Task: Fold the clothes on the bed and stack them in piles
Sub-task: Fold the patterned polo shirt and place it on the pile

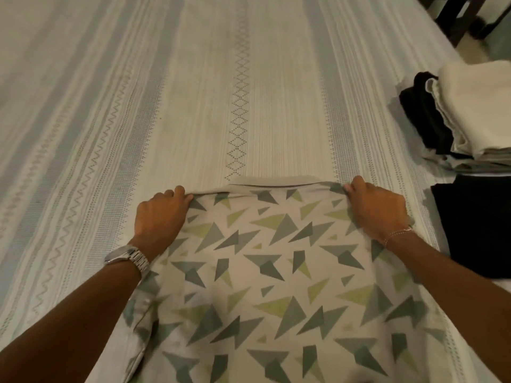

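A pale shirt printed with grey and green triangles (265, 272) lies flat on the bed, its collar (276, 181) at the far edge. My left hand (161, 215) pinches the shirt's left shoulder, fingers curled over the fabric. At the right shoulder, my right hand (377, 208) grips the cloth the same way. Both forearms stretch over the shirt's sides. A folded pile (470, 111) with cream cloth on top of black and grey pieces sits at the right.
The striped, patterned bedspread (193, 92) stretches away ahead and to the left. A folded black garment (478, 225) lies at the right, just beside my right wrist. Dark furniture legs (464, 17) stand past the bed's far right corner.
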Demonstrator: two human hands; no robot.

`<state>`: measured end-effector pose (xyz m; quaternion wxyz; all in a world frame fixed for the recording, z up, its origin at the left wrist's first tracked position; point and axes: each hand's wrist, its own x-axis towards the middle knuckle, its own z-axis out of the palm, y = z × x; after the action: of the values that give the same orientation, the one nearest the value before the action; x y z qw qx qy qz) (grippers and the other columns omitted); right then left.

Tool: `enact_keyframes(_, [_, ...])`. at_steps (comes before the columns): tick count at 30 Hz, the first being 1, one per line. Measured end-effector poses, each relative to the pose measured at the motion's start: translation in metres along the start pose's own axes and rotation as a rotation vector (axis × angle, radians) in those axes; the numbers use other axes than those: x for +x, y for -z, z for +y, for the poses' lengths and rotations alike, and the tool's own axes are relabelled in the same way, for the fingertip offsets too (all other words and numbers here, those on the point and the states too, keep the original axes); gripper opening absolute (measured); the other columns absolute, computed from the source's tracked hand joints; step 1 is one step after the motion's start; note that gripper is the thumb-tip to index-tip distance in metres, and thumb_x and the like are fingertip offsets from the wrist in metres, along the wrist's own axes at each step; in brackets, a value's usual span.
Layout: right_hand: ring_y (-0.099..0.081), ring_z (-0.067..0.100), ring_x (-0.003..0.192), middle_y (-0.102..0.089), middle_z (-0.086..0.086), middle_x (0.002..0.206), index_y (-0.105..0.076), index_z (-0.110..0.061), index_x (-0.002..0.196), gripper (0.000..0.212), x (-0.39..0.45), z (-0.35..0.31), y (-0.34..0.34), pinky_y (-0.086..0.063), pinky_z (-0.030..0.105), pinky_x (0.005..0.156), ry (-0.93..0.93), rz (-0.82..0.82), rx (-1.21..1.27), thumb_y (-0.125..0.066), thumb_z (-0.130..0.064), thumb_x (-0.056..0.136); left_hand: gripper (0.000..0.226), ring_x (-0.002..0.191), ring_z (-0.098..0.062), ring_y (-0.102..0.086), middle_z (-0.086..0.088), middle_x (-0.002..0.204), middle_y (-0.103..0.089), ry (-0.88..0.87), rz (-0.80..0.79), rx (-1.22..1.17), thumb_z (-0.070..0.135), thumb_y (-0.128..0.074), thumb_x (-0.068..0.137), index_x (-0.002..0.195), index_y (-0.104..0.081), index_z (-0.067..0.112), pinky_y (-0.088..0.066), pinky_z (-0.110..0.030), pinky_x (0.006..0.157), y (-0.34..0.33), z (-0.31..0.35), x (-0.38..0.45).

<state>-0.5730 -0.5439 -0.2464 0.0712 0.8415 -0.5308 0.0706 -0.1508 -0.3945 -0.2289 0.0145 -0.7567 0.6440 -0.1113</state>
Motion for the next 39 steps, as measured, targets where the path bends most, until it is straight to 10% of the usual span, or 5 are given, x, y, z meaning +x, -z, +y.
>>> enact_keyframes(7, [-0.059, 0.04, 0.101, -0.063, 0.024, 0.111, -0.054, 0.0, 0.125, 0.043, -0.038, -0.012, 0.022, -0.046, 0.053, 0.09, -0.064, 0.056, -0.004, -0.028, -0.029, 0.108, 0.031, 0.101, -0.038, -0.052, -0.022, 0.112, -0.058, 0.159, -0.049, 0.051, 0.023, -0.061, 0.096, 0.117, -0.051, 0.001, -0.046, -0.048, 0.083, 0.027, 0.025, -0.025])
enact_keyframes(12, [-0.038, 0.045, 0.141, -0.043, 0.029, 0.15, -0.042, 0.0, 0.144, 0.046, -0.111, -0.027, 0.041, -0.027, 0.059, 0.119, -0.014, -0.001, 0.081, -0.037, -0.022, 0.103, 0.026, 0.097, -0.041, -0.053, -0.025, 0.109, -0.058, 0.154, -0.047, -0.05, 0.013, -0.064, 0.092, 0.113, -0.054, 0.0, -0.048, -0.053, 0.08, 0.046, 0.042, -0.088])
enact_keyframes(26, [-0.04, 0.045, 0.14, -0.041, 0.027, 0.152, -0.044, -0.003, 0.147, 0.056, -0.364, -0.05, 0.091, -0.041, 0.06, 0.11, -0.202, -0.322, 0.19, -0.026, -0.035, 0.104, 0.028, 0.101, -0.039, -0.055, -0.021, 0.114, -0.058, 0.204, -0.313, -0.17, 0.026, -0.062, 0.093, 0.113, -0.059, 0.006, -0.051, -0.052, 0.078, 0.091, 0.074, -0.334])
enact_keyframes(34, [-0.058, 0.044, 0.083, -0.057, 0.032, 0.109, -0.051, 0.005, 0.127, 0.039, -0.474, -0.054, 0.13, -0.05, 0.046, 0.063, -0.394, -0.215, 0.195, -0.061, -0.018, 0.097, 0.033, 0.092, -0.041, -0.057, -0.022, 0.111, -0.054, 0.605, -0.396, -0.441, 0.02, -0.053, 0.098, 0.122, -0.042, 0.002, -0.047, -0.046, 0.068, 0.118, 0.08, -0.458])
enact_keyframes(39, [-0.058, 0.03, 0.067, -0.06, 0.012, 0.081, -0.053, -0.005, 0.093, 0.034, -0.541, -0.044, 0.16, -0.043, 0.035, 0.059, -0.618, -0.39, 0.407, -0.055, -0.038, 0.102, 0.036, 0.096, -0.045, -0.063, -0.028, 0.109, -0.065, 0.817, -0.416, -0.643, 0.024, -0.059, 0.1, 0.114, -0.052, -0.007, -0.049, -0.044, 0.076, 0.135, 0.091, -0.533])
